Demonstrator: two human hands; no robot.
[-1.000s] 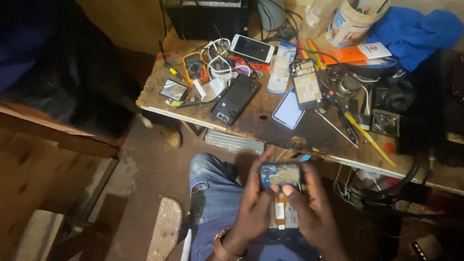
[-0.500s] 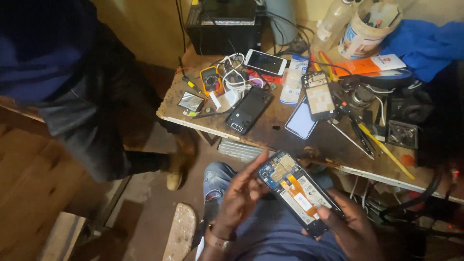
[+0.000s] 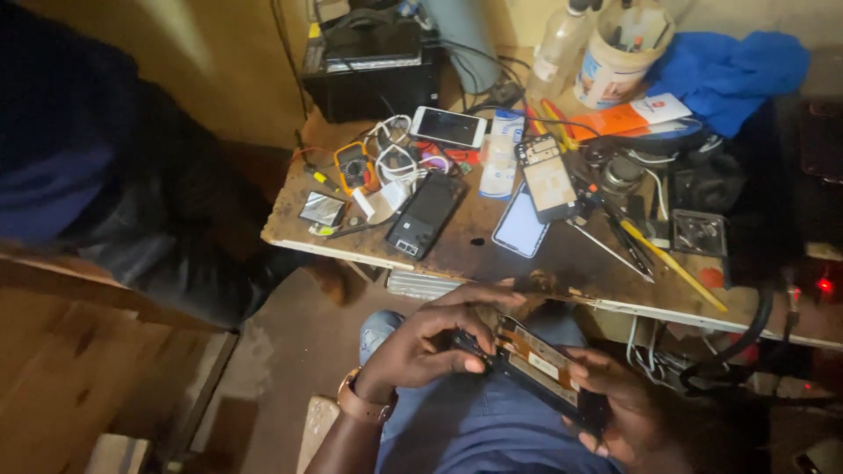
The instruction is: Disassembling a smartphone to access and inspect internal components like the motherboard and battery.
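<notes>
Over my lap I hold an opened phone (image 3: 540, 362) with its back cover off, so the orange strip and the inner boards show. My left hand (image 3: 421, 344) grips its upper left end, fingers curled over the edge. My right hand (image 3: 628, 412) supports the lower right end from beneath, thumb on the side. The phone lies tilted and nearly edge-on to the camera. A band sits on my left wrist (image 3: 362, 404).
The worn wooden workbench (image 3: 562, 263) ahead carries a white phone (image 3: 448, 126), a black phone (image 3: 425, 214), a lit screen panel (image 3: 521, 225), another opened phone (image 3: 546, 175), a multimeter (image 3: 355, 165), tools, cables, a tub (image 3: 616, 54) and blue cloth (image 3: 729, 68). A person in dark clothes (image 3: 97, 175) stands at left.
The view has shifted right and nearer the bench. The phone has turned from facing the camera to lying tilted, edge-on, and my left hand has closed onto its upper end.
</notes>
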